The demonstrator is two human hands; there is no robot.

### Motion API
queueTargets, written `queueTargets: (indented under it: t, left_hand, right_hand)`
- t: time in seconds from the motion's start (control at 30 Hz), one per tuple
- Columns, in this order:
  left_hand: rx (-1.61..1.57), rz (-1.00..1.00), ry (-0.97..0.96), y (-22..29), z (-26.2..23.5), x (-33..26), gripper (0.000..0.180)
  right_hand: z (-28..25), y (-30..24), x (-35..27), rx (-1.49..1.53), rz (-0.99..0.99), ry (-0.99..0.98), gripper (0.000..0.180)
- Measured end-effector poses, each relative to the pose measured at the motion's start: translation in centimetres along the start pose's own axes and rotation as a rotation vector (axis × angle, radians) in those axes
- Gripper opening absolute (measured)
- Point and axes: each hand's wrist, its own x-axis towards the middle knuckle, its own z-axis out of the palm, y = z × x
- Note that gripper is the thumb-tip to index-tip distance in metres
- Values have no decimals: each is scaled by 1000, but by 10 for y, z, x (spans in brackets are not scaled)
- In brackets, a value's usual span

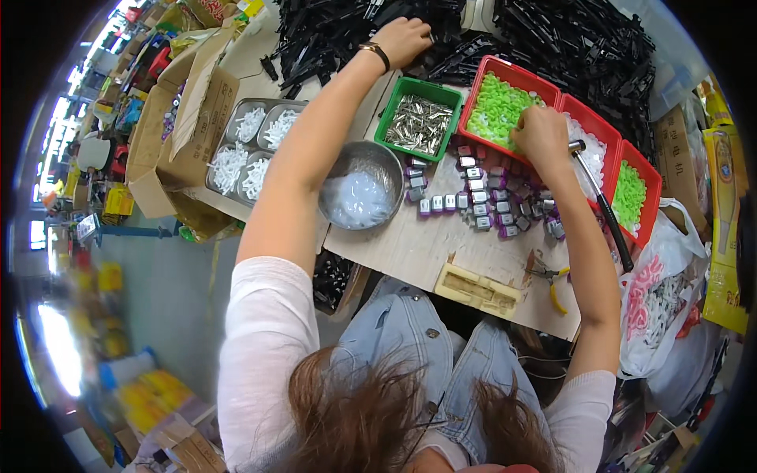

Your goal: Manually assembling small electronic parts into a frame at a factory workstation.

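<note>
Reaching far forward, your left hand (404,39) rests palm-down on the heap of black plastic strips (331,31) at the back of the bench, fingers curled loosely into the pile; whether they have closed on a strip you cannot tell from here. Your right hand (542,135) sits at the near rim of the red tray of green pieces (493,106), fingers bent down into them as if pinching one, though the fingertips are hidden. Both arms stretch across the work, so each supply lies within an arm's sweep.

Between your hands, small grey-and-purple blocks (481,201) stand in rows on the wooden board (410,244), kept close under the trays. A green tray of metal clips (418,122) sits just left of the red one, and a steel bowl of clear bits (359,189) touches the board's left edge. A hammer (603,205) lies beside your right forearm with its head against the next red tray (599,130), crowding that wrist. Pliers (556,284) and a pale slotted jig (477,290) lie at the near edge. A divided metal tray of white parts (248,142) and an open carton (169,134) stand off to the left, well apart.
</note>
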Motion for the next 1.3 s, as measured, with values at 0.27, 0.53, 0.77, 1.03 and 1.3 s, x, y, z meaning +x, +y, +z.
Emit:
queueTargets:
  t: [0.27, 0.53, 0.77, 1.03, 1.3]
  left_hand:
    - [-892, -650, 283, 38, -138, -46, 21]
    - [-1803, -227, 158, 242, -226, -133, 29]
    - [-1502, -76, 221, 291, -206, -153, 55]
    - [-1130, 53, 284, 297, -203, -158, 52]
    - [-925, 235, 60, 290, -209, -164, 77]
  right_hand:
    - [-34, 17, -25, 483, 192, 45, 16]
    - [-71, 44, -121, 311, 102, 247, 22]
    - [-45, -40, -181, 452, -207, 13, 20]
    - [-37, -44, -197, 529, 54, -149, 25]
    - [-46, -34, -206, 819, 304, -296, 19]
